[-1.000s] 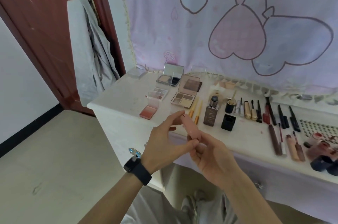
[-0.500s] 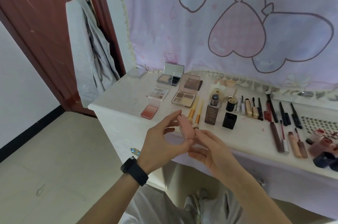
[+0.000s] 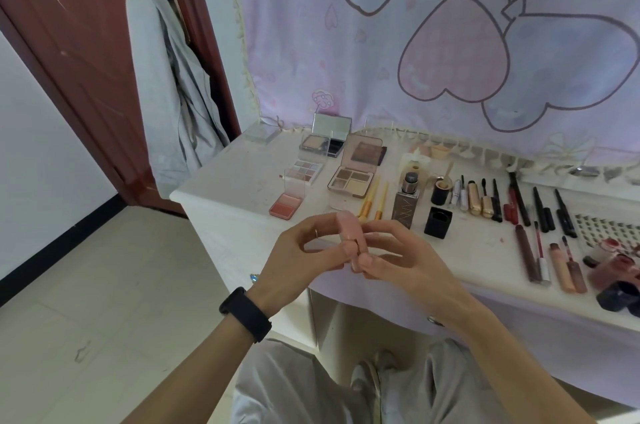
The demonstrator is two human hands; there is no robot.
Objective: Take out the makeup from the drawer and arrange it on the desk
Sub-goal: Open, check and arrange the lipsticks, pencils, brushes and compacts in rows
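Observation:
A small pink makeup tube (image 3: 350, 229) is held upright in front of the white desk (image 3: 242, 181). My left hand (image 3: 304, 255), a black band on its wrist, pinches the tube's upper part with thumb and forefinger. From the right, my right hand (image 3: 398, 259) pinches its lower end. Laid out on the desk are a pink blush compact (image 3: 285, 207), open eyeshadow palettes (image 3: 351, 183), two gold brushes (image 3: 374, 200), a brown foundation bottle (image 3: 406, 203) and a black cap (image 3: 438, 222).
Rows of mascaras, pencils and lip glosses (image 3: 540, 236) cover the desk's right side, with red jars (image 3: 620, 267) at the far right. A pink cartoon cloth (image 3: 450, 42) hangs behind. A grey garment (image 3: 173, 94) hangs on the red door at the left.
Both hands have lifted the pink tube slightly up and toward the desk, turning it more upright. The fingers have shifted their pinch on it.

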